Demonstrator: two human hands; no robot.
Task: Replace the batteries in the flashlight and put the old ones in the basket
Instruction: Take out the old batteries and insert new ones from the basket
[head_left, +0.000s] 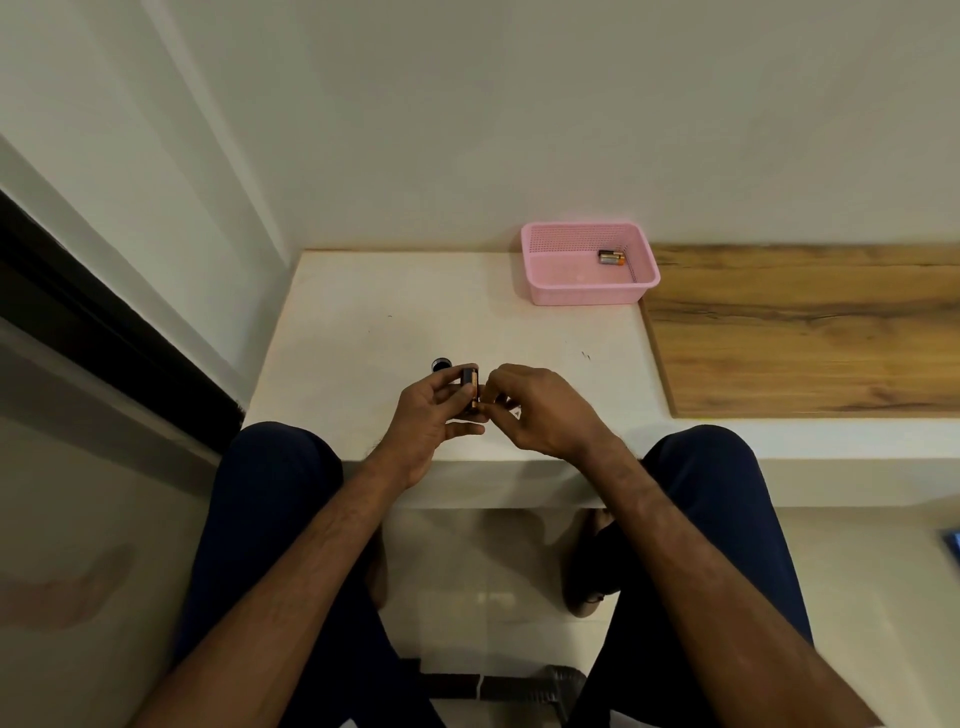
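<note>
i'm seeing the left hand (426, 415) fingers wrapping the battery holder (470, 388) above the surface (415, 322), right hand (540, 410) fingers pinching at its edge; old batteries (611, 256) lying in the pink basket (587, 291).

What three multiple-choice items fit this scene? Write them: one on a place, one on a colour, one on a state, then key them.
1. Where does the basket stand?
A. at the far side of the white table, by the wall
B. on the floor
C. on the person's lap

2. What colour is the basket?
A. blue
B. pink
C. green

3. What is the left hand doing?
A. lying flat on the table
B. reaching into the basket
C. holding a dark battery holder

Key: 1 A, its far rim is close to the wall. 2 B, its mesh walls are pink, with batteries inside. 3 C, its fingers wrap the holder while the right hand pinches at its edge.
</note>
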